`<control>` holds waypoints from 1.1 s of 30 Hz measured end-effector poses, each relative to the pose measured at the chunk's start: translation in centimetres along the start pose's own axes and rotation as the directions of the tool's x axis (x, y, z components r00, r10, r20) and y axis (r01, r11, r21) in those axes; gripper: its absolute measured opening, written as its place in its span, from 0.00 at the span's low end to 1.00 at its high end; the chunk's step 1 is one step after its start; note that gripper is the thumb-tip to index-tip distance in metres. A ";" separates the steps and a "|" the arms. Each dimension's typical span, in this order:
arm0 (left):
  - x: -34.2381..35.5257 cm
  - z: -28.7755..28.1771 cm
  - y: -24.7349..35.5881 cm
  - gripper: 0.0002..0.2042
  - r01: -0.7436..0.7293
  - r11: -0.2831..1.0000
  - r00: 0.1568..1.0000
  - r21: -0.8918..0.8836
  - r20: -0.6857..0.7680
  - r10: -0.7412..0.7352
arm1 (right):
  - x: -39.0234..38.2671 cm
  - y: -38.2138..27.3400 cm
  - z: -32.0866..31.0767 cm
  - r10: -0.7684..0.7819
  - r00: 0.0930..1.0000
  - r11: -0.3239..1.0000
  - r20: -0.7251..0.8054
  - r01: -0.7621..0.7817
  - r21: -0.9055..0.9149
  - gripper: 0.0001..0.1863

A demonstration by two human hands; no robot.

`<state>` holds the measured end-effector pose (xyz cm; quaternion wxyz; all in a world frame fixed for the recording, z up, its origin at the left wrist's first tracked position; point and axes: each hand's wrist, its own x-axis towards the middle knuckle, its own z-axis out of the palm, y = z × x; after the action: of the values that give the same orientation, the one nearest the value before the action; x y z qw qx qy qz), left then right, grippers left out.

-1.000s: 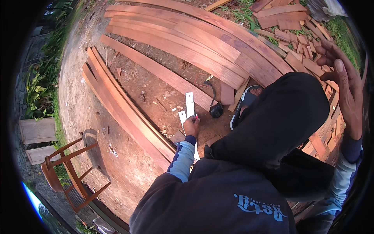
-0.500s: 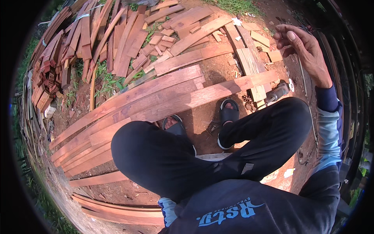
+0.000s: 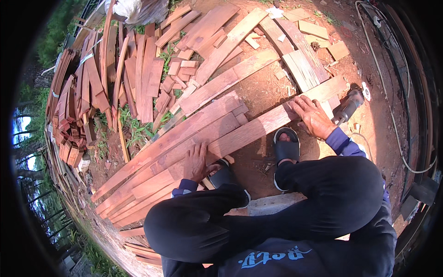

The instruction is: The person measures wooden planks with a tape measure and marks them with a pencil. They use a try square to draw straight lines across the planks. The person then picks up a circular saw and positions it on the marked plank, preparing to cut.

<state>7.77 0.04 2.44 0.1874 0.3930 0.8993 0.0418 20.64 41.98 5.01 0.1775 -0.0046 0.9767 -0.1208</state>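
A long reddish-brown wooden plank (image 3: 263, 127) lies slantwise in front of my feet. Across its right part, my right hand (image 3: 314, 115) has its fingers over the top and its thumb at the near edge, gripping it. My left hand (image 3: 197, 162) lies on the plank farther left, fingers stretched out and thumb apart. Beneath and beyond are more long planks (image 3: 184, 127), side by side. Under the plank's right end runs a pale crosswise board (image 3: 301, 69). A power tool with a round disc (image 3: 350, 105) lies on the ground right of my right hand.
Piles of boards (image 3: 90, 92) and short offcuts (image 3: 184, 69) spread over the far left and middle. My sandalled feet (image 3: 287, 145) stand close to the plank. A pale cable (image 3: 385, 97) curves along the right side. A whitish sack (image 3: 134, 10) sits at the far edge.
My right hand has come down from the upper right onto the plank. My left hand, out of sight before, now lies on it too. The view has shifted.
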 end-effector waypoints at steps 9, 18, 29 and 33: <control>1.4 4.1 -1.6 0.41 0.001 1.000 0.997 0.001 0.073 -0.001 | 3.9 1.0 1.6 -0.133 0.987 0.971 0.087 0.147 -0.191 0.35; 5.2 0.6 -6.2 0.43 0.073 0.997 0.994 0.023 -0.086 -0.070 | 9.7 1.1 -1.3 -0.212 0.953 0.963 -0.217 0.166 -0.211 0.31; 6.3 -0.3 -8.7 0.37 0.064 0.998 0.984 0.011 -0.166 -0.061 | -0.9 9.0 1.5 0.736 0.335 0.655 -0.588 -0.133 0.744 0.14; 6.3 -5.4 -3.9 0.35 -0.264 0.963 0.958 -0.056 0.096 0.269 | -5.3 7.7 4.6 0.913 0.255 0.343 -0.318 -0.062 0.937 0.13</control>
<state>-0.86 2.32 4.69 0.2346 0.5080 0.8262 0.0657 27.44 48.62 0.86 -0.3106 0.4942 0.6797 -0.4442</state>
